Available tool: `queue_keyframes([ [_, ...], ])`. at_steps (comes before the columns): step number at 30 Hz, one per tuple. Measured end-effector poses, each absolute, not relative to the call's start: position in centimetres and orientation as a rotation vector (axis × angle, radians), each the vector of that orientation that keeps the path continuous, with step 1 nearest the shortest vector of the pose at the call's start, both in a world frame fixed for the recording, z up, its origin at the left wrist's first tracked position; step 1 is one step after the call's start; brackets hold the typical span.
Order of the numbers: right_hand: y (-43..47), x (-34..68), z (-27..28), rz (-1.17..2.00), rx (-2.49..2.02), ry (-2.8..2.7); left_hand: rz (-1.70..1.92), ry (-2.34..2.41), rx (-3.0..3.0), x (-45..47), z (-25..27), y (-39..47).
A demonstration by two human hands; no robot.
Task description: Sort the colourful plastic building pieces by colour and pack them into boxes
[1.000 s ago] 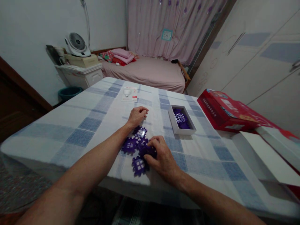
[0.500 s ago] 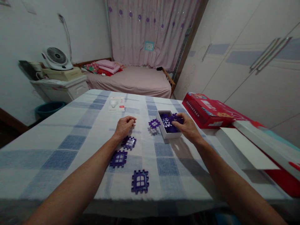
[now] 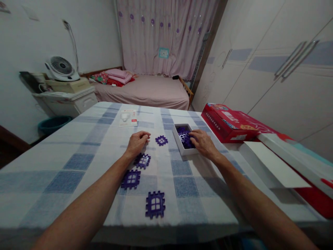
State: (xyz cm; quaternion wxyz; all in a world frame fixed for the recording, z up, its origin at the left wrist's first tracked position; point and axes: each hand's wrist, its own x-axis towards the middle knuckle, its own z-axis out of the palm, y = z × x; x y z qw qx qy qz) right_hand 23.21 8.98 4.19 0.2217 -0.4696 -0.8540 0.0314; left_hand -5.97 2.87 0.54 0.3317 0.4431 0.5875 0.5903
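Observation:
My right hand (image 3: 202, 141) reaches over the right side of a small white box (image 3: 189, 152), its curled fingers gripping among purple notched window-shaped building pieces (image 3: 182, 135) inside. Its fingertips are partly hidden. My left hand (image 3: 138, 141) rests on the tablecloth with fingers curled in and nothing visible in them. A loose purple piece (image 3: 161, 140) lies flat between that hand and the box. Close by my left wrist is another window piece (image 3: 142, 160). Beside my left forearm sits one more piece (image 3: 131, 179), and another (image 3: 155, 204) lies near the table's front edge.
A red box (image 3: 229, 121) stands at the table's right, with an open white carton flap (image 3: 275, 166) in front of it. A packaged light bulb (image 3: 128, 118) lies toward the back. Blue-and-white checked cloth (image 3: 78, 163) covers the table. Beyond is a bed (image 3: 153, 88).
The loose piece that hung just left of the box, above its shadow, now lies flat farther left. My right hand has lowered into the box's pieces. My left hand has stayed put.

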Motion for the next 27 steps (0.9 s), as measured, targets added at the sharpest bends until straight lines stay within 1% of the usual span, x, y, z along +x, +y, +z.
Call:
queue_keyframes([
  [6,7.4,20.9,5.7,0.103,-1.08,-2.219,1.56,1.551,1.149,-6.0,0.5,3.0],
  [9,5.9,17.5,5.8,0.202,-0.942,-2.358,1.564,1.557,1.143,-6.0,0.5,2.9],
  [11,5.2,14.9,5.3,0.21,-0.905,-2.498,1.566,1.555,1.142,-6.1,0.5,2.9],
  [13,4.8,12.5,4.4,0.16,-0.964,-2.632,1.571,1.553,1.142,-6.1,0.5,2.9],
  [15,4.8,10.7,3.6,0.083,-1.126,-2.686,1.573,1.551,1.144,-6.0,0.6,2.9],
  [19,4.9,8.8,2.6,0.017,-1.381,-2.602,1.566,1.551,1.161,-6.0,0.9,2.8],
  [23,4.8,8.9,3.2,0.113,-1.33,-2.532,1.563,1.55,1.177,-6.1,0.8,2.8],
  [27,5.2,11.0,5.7,0.162,-1.148,-2.365,1.564,1.542,1.173,-6.1,0.4,3.0],
])
